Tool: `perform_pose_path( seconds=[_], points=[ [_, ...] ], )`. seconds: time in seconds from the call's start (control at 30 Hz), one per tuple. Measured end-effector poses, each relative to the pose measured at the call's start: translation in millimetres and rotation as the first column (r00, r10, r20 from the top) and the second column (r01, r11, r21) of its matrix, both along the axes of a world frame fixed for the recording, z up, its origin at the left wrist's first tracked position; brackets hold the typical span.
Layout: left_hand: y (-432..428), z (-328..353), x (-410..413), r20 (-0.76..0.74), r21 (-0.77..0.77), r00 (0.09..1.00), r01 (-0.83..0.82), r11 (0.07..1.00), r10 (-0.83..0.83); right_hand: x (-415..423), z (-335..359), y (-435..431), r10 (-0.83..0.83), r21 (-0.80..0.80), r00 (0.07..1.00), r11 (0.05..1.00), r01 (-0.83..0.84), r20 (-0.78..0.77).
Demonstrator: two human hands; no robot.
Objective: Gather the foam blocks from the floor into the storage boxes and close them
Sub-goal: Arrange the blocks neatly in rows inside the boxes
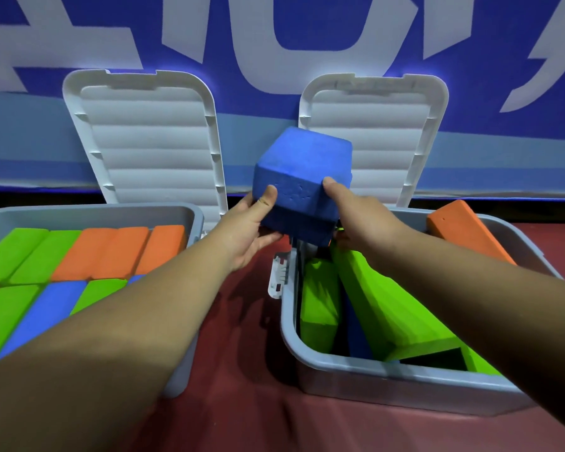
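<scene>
A blue foam block (pixel 302 177) is held in the air between the two storage boxes, above the far left corner of the right box (pixel 388 376). My left hand (pixel 250 228) grips its left side and my right hand (pixel 356 213) grips its right side, thumbs on top. The left box (pixel 190 213) is packed with neat rows of green, orange and blue blocks (pixel 111 252). In the right box green blocks (pixel 382 305) lie tilted with a blue one between them, and an orange block (pixel 463 230) leans on its far rim.
Both white ribbed lids, the left lid (pixel 150 138) and the right lid (pixel 388 132), stand open against a blue and white wall banner. A white latch (pixel 278 275) hangs on the right box's left side. Red floor (pixel 242 370) runs between and in front of the boxes.
</scene>
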State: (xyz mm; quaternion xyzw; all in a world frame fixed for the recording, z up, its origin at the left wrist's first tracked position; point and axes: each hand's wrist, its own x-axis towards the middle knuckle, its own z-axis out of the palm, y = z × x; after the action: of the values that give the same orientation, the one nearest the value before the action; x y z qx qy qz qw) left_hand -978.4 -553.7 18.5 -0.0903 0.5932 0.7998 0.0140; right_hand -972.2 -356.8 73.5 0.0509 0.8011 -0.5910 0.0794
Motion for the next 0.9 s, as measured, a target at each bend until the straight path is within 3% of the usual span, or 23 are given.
perform_pose_path(
  seconds=[0.07,0.13,0.23,0.3,0.4,0.53,0.6,0.67,0.77,0.9],
  points=[
    [-2,-5,-1,0.009,-0.049,0.999,-0.044,0.998,0.044,-1,-3,-3,0.039,0.033,0.999,0.999,-0.039,0.008],
    [-6,-6,-5,-0.021,-0.225,0.997,-0.074,0.971,0.071,-3,-7,-4,0.071,0.065,0.997,0.995,-0.072,0.019],
    [-17,-6,-10,-0.107,-0.555,0.993,-0.094,0.826,0.042,-1,-10,-3,0.142,0.119,0.990,0.982,-0.144,0.020],
    [-19,-6,-14,-0.122,-0.667,0.992,-0.111,0.736,0.039,-1,-13,-2,0.169,0.196,0.985,0.966,-0.170,0.025],
    [-21,-9,-18,-0.074,-0.672,0.996,-0.083,0.736,0.045,-3,-13,-3,0.194,0.249,0.981,0.949,-0.195,0.029],
    [-24,-13,-21,-0.054,-0.667,0.997,-0.073,0.742,0.050,-6,-9,-4,0.172,0.070,0.982,0.982,-0.178,0.081],
    [-24,-15,-22,-0.041,-0.687,0.998,-0.056,0.724,0.039,-7,-9,2,0.205,0.086,0.973,0.973,-0.215,0.108],
    [-25,-19,-20,-0.001,-0.752,1.000,-0.005,0.659,0.006,-8,-7,12,0.245,0.141,0.965,0.956,-0.256,0.095],
    [-21,-24,-14,0.115,-0.837,0.993,0.081,0.541,0.028,-9,-2,32,0.185,0.102,0.982,0.977,-0.188,0.036],
    [8,-35,-11,0.217,-0.949,0.976,0.203,0.243,0.033,-15,-1,65,0.086,0.007,0.996,0.996,-0.086,-0.013]
  ],
)
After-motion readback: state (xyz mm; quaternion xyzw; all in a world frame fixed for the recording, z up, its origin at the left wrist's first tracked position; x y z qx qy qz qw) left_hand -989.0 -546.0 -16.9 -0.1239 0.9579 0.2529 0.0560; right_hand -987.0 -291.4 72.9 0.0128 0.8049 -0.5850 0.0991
